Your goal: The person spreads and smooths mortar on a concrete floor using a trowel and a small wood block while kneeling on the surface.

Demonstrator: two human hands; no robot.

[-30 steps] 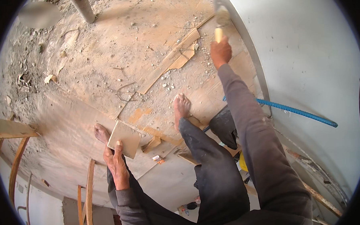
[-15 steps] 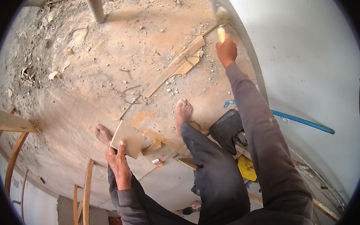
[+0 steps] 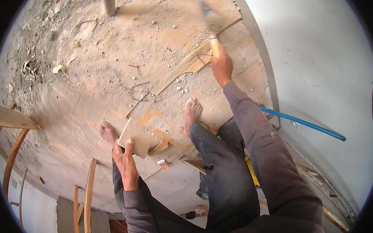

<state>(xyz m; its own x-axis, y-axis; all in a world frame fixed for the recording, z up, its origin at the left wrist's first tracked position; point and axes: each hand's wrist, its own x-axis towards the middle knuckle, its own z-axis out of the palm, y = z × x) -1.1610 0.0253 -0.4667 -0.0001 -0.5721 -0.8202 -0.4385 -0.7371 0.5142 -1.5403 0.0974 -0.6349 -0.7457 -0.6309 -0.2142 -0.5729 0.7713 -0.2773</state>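
Observation:
My right hand (image 3: 222, 68) is closed round the pale handle of a pointed trowel (image 3: 212, 23), held out at the upper right beside the wall. The trowel's blade is smeared by motion and points away from me. Lower and to the left, my left hand (image 3: 126, 164) grips a small square pale board (image 3: 137, 137), its thumb on the upper face and the other fingers mostly hidden below. The board is above the floor near my left foot (image 3: 108, 133).
A grey-white wall (image 3: 313, 69) curves along the right, with a blue ribbed bar (image 3: 303, 120) against it. Broken plywood strips (image 3: 184, 68) and rubble lie on the floor. Wooden pieces (image 3: 90, 200) stand at left; a post (image 3: 108, 5) rises at the top. A black bag (image 3: 232, 133) sits beside my right leg.
My right hand has swung the trowel left and slightly toward me, away from the wall. The left hand and its board have shifted only slightly.

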